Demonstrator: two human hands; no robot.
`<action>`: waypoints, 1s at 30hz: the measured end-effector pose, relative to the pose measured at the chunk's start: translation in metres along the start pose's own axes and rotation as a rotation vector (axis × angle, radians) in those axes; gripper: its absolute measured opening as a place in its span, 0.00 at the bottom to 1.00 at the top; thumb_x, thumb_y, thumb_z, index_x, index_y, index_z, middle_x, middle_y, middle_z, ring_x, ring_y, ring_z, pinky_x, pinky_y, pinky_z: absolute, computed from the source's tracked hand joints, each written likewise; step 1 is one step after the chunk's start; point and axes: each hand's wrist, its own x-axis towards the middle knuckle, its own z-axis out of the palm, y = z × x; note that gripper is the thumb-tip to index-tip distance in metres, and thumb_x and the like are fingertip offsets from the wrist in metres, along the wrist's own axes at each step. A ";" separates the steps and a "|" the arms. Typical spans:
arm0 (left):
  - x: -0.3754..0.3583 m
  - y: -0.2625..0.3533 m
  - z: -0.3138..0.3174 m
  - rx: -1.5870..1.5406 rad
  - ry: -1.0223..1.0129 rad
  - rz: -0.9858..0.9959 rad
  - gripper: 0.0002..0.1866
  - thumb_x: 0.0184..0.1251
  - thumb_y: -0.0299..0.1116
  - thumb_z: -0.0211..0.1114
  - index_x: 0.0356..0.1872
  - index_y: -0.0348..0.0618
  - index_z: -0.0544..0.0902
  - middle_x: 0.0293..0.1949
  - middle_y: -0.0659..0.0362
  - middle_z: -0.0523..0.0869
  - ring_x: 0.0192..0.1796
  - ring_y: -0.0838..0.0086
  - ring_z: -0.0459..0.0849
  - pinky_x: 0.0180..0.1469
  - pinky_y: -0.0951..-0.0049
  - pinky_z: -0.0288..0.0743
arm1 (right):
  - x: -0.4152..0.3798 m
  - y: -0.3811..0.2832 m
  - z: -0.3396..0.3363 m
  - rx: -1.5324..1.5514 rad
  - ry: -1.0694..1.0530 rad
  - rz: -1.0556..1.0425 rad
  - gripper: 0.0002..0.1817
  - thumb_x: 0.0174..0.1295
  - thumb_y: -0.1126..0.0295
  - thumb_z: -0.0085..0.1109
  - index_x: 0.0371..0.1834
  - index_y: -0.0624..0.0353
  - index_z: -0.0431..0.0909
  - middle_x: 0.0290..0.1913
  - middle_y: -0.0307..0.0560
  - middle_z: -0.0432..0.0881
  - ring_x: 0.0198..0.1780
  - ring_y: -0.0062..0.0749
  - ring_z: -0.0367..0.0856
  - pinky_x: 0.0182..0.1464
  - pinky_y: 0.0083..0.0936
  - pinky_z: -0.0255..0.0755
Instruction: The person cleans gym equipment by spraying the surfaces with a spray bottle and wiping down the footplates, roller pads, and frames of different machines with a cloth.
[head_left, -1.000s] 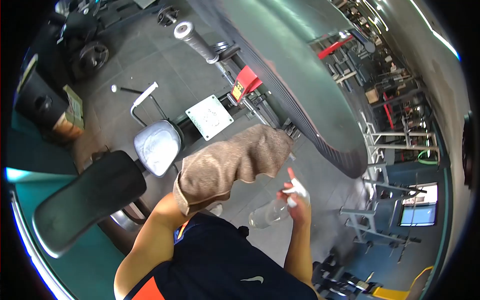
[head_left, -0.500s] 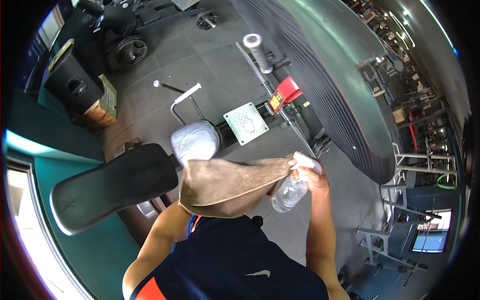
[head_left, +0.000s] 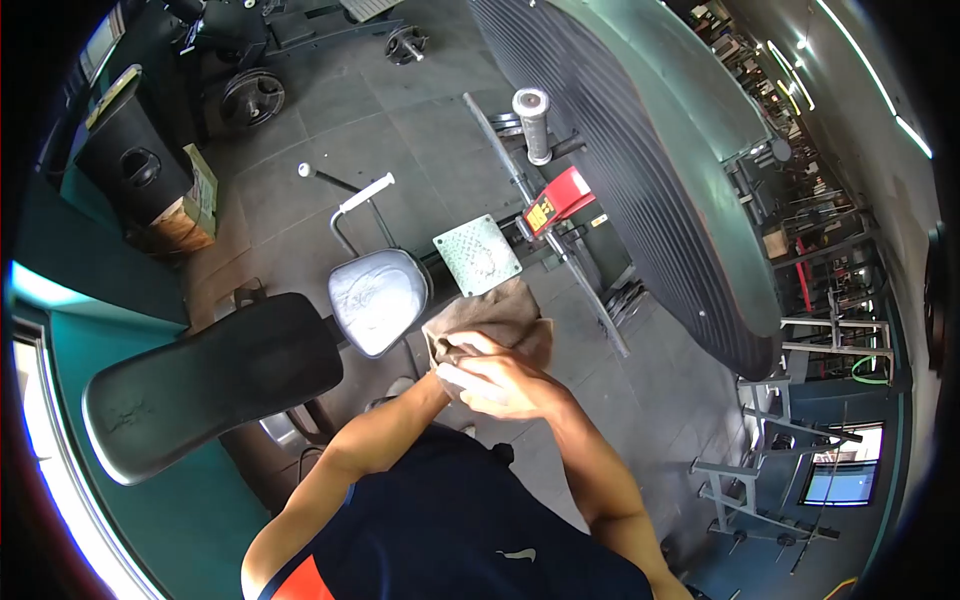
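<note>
Two hands: meeting at the brown towel; half a second ago they were stretching it wide between them.
Right hand (head_left: 500, 385): coming inward since then, its white-taped fingers bending over the cloth and touching it; how firmly it is gripping, and whether it is still holding the clear bottle seen earlier, I cannot tell.
Left hand: hiding behind the right hand and the cloth, so its grasp I cannot tell; the left forearm (head_left: 385, 425) is leading up to it.
Brown towel (head_left: 500, 312): bunching into a compact bundle in front of the navy shirt (head_left: 450, 510), its upper edge showing just below the square metal plate (head_left: 478, 255).
Grey-topped seat (head_left: 380, 300): standing left of that plate, with a white-ended handle (head_left: 365, 195) rising behind it.
Black bench pad (head_left: 215, 385): lying at the left, beside the teal wall (head_left: 180, 450).
Red box (head_left: 560, 198): sitting on a metal bar beside the ribbed black panel (head_left: 610, 170).
Grey tiled floor (head_left: 430, 120): stretching beneath everything, bearing weight plates (head_left: 252, 98) at the far left.
Metal rack (head_left: 745, 490): standing at the right, near a window (head_left: 843, 465).
</note>
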 end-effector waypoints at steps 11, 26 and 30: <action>0.101 0.034 -0.132 -0.056 0.623 0.019 0.23 0.57 0.49 0.68 0.49 0.47 0.81 0.37 0.54 0.84 0.37 0.55 0.84 0.39 0.57 0.77 | -0.109 0.002 0.003 0.577 1.233 0.623 0.13 0.68 0.71 0.57 0.51 0.69 0.78 0.49 0.54 0.82 0.45 0.37 0.85 0.53 0.34 0.79; 0.358 -0.005 -0.020 -1.254 0.551 -0.066 0.22 0.63 0.50 0.64 0.51 0.46 0.80 0.41 0.55 0.83 0.42 0.57 0.83 0.45 0.57 0.76 | -0.022 0.237 -0.079 -0.584 1.009 0.553 0.09 0.53 0.72 0.62 0.35 0.64 0.78 0.32 0.58 0.81 0.37 0.59 0.81 0.41 0.48 0.74; 0.372 -0.011 -0.012 -1.429 0.468 -0.085 0.22 0.64 0.51 0.63 0.52 0.46 0.80 0.42 0.55 0.83 0.43 0.58 0.82 0.46 0.57 0.75 | -0.008 0.272 -0.098 -0.655 0.915 0.558 0.08 0.51 0.71 0.63 0.30 0.63 0.77 0.29 0.58 0.80 0.33 0.59 0.81 0.39 0.50 0.74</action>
